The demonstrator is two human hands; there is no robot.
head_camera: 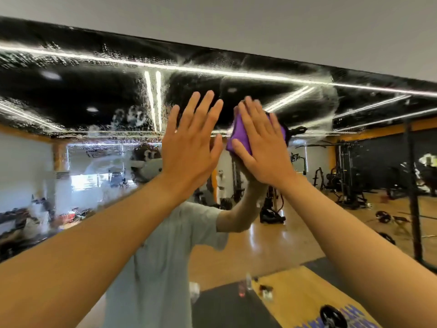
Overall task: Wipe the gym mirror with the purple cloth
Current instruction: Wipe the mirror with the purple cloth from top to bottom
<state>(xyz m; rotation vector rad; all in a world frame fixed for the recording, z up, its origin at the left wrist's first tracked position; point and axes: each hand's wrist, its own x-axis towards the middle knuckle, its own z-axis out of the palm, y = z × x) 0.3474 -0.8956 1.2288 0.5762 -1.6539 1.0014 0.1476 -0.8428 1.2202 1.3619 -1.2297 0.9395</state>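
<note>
Purple cloth (pixel 238 134) sits flat against the gym mirror (pixel 94 95), pinned there under the right hand (pixel 262 147), whose fingers are straight and spread over the fabric; only the cloth's left edge and a strip by the fingertips show past the hand. Just left of the cloth, the left hand (pixel 189 147) is raised with its fingers straight and close together, holding nothing; whether its palm touches the glass cannot be told. Both bare forearms reach up from the bottom corners toward the cloth.

Left of the cloth and above it, the mirror is covered in droplets and wet streaks that blur the reflected ceiling light strips (pixel 153 100). Right of the cloth the glass looks clearer, with curved smear marks (pixel 331 100) arcing above. Below the cloth, the mirror reflects the person in a pale grey T-shirt (pixel 165 256). Further right of the cloth, reflected weight racks (pixel 347 176) stand on a wooden floor, with weight plates (pixel 383 216) lying nearby. Another weight plate (pixel 333 317) lies low, below the cloth.
</note>
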